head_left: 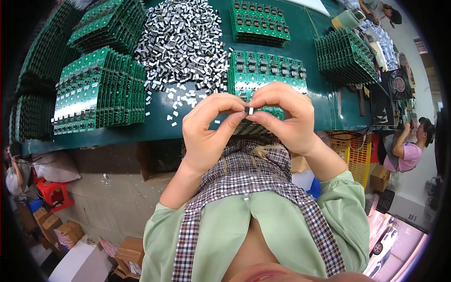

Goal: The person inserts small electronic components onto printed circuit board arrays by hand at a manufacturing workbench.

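Close to the table's near edge, my left hand and my right hand meet fingertip to fingertip. Thumbs and forefingers of both pinch a small black-and-white block. Just beyond and partly behind my fingers lies a stack of green circuit boards, its top board carrying rows of dark components. A big heap of similar small black-and-white blocks spreads to the left of that stack. Several loose pieces are strewn between the heap and my left hand.
Tall stacks of green boards stand at the left of the green table. More boards lie at the far middle and on the right. Beyond are a yellow crate, a red stool and a co-worker.
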Motion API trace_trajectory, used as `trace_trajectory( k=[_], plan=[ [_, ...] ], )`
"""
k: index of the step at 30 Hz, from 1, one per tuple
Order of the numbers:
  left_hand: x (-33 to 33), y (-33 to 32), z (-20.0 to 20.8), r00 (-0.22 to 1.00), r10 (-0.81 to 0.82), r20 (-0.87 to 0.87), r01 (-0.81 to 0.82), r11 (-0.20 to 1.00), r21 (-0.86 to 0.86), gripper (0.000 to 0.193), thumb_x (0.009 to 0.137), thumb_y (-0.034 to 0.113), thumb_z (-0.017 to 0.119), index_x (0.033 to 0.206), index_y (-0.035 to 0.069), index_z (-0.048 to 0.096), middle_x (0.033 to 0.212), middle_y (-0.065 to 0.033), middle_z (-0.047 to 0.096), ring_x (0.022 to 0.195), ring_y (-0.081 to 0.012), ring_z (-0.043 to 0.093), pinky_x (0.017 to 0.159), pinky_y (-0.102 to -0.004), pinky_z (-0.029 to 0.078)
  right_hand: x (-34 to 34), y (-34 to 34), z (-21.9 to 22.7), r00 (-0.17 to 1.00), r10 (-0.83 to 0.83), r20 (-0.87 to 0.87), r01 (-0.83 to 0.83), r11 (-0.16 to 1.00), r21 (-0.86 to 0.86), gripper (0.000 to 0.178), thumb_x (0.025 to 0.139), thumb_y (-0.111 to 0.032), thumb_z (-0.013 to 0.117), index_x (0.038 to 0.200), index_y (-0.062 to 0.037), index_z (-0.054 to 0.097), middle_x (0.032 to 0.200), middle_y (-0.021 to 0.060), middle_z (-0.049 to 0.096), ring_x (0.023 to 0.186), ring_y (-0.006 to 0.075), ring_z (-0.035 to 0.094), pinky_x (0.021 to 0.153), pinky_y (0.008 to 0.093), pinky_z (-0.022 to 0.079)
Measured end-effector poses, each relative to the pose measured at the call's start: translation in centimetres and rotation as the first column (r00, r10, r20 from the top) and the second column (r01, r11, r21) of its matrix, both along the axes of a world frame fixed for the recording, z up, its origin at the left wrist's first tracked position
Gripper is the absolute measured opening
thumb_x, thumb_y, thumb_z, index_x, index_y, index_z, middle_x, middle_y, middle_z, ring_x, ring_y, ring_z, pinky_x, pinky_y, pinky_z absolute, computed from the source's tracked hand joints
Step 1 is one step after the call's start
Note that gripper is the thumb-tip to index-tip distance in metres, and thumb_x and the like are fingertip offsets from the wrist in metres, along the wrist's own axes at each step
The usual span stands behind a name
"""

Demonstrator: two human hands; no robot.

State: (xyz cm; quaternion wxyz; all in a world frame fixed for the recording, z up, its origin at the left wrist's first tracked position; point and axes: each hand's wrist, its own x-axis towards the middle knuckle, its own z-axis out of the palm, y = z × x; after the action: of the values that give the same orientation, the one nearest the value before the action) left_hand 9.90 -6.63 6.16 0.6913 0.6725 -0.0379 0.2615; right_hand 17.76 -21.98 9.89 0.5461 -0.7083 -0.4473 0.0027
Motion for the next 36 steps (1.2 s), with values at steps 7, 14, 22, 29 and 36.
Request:
trace_trajectory(
  k=[7, 14, 22, 29, 36],
  plan=[
    [-0.4, 0.8, 0.4, 0.993, -0.066, 0.094, 0.038, 0.963, 0.266, 0.013, 0.072, -0.006, 0.066, 0.082, -0.001, 0.059, 0.079, -0.0119, 0.061, 0.072, -0.0263, 0.061, 0.063, -0.0335, 0.049, 0.3, -0.7, 0.0, 0.991, 0.112, 0.078, -0.102, 0.988, -0.116, 0.024, 0.066, 0.0, 0.077, 0.087, -0.0007, 0.065, 0.085, 0.0101, 0.065, 0.077, 0.0226, 0.065, 0.065, 0.0316, 0.053],
    [-2.4, 0.7, -0.6, 0.975, -0.218, 0.042, 0.2, 0.945, 0.258, 0.015, 0.07, -0.003, 0.068, 0.082, 0.0, 0.06, 0.082, -0.0113, 0.061, 0.075, -0.0277, 0.062, 0.065, -0.0346, 0.05, -1.8, -1.6, -0.4, 0.982, 0.188, 0.001, -0.186, 0.972, -0.147, 0.027, 0.064, 0.0, 0.077, 0.088, -0.0016, 0.064, 0.085, 0.0112, 0.065, 0.076, 0.0244, 0.065, 0.063, 0.0311, 0.053],
    [-2.7, 0.2, -0.6, 0.991, -0.12, -0.065, 0.126, 0.986, 0.106, 0.02, 0.07, 0.0, 0.072, 0.088, 0.0, 0.063, 0.087, -0.0109, 0.064, 0.079, -0.0266, 0.063, 0.068, -0.0337, 0.051, -2.2, -1.2, 0.4, 0.992, 0.11, 0.061, -0.093, 0.969, -0.229, 0.024, 0.064, 0.0, 0.078, 0.085, -0.001, 0.066, 0.083, 0.01, 0.066, 0.073, 0.0223, 0.066, 0.061, 0.0304, 0.054],
    [-2.6, 0.3, -1.3, 0.999, 0.019, 0.031, -0.027, 0.954, 0.299, 0.018, 0.07, -0.001, 0.073, 0.087, 0.001, 0.067, 0.081, -0.0103, 0.067, 0.073, -0.0247, 0.066, 0.064, -0.0319, 0.053, -2.4, -0.8, -0.2, 0.985, 0.02, 0.172, 0.021, 0.972, -0.233, 0.023, 0.064, 0.001, 0.078, 0.084, -0.0012, 0.067, 0.08, 0.0095, 0.066, 0.07, 0.0226, 0.066, 0.059, 0.0302, 0.054],
    [-1.7, 1.1, -0.5, 0.998, 0.035, 0.049, -0.05, 0.936, 0.348, 0.015, 0.069, -0.001, 0.072, 0.079, 0.002, 0.063, 0.077, -0.0094, 0.063, 0.07, -0.0259, 0.063, 0.062, -0.0331, 0.051, -1.2, 0.0, 0.6, 0.972, -0.013, 0.236, 0.073, 0.967, -0.246, 0.023, 0.065, 0.002, 0.076, 0.086, -0.0015, 0.068, 0.082, 0.0092, 0.065, 0.072, 0.0217, 0.064, 0.062, 0.0294, 0.052]
  ],
)
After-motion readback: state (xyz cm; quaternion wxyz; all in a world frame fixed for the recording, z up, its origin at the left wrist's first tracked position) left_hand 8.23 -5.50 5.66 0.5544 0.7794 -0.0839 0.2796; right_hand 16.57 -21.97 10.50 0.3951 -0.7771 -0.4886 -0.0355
